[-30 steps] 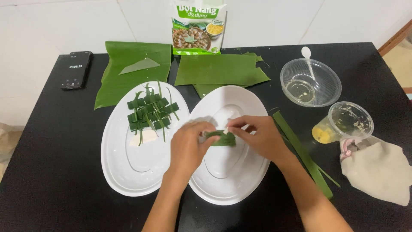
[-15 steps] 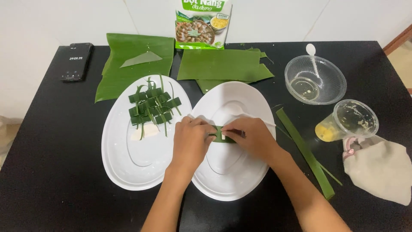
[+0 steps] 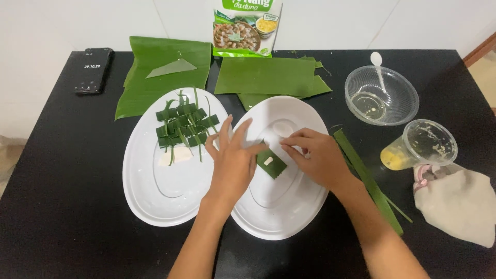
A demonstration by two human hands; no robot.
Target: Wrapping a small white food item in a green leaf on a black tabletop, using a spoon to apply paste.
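Note:
My left hand [image 3: 232, 157] hovers over the right white oval plate [image 3: 289, 217], fingers spread, thumb tip at the edge of a small green leaf piece [image 3: 270, 163] with a dab of white filling on it. My right hand [image 3: 318, 155] rests on the same plate, fingertips pinched on a white bit just right of the leaf piece. The left white oval plate [image 3: 150, 196] carries several tied green leaf parcels [image 3: 185, 125] and a white lump of dough [image 3: 175, 155].
Banana leaf sheets [image 3: 160, 77] [image 3: 266, 77] lie at the back with a food packet [image 3: 245, 28]. A black phone [image 3: 93, 70] sits far left. A clear bowl with spoon [image 3: 381, 95], a plastic cup [image 3: 421, 147], a cloth [image 3: 457, 206] and long leaf strips [image 3: 367, 178] lie right.
Both hands were closed together around the leaf piece. Now they have parted, the left hand's fingers have spread, and the leaf piece lies flat and unfolded on the plate.

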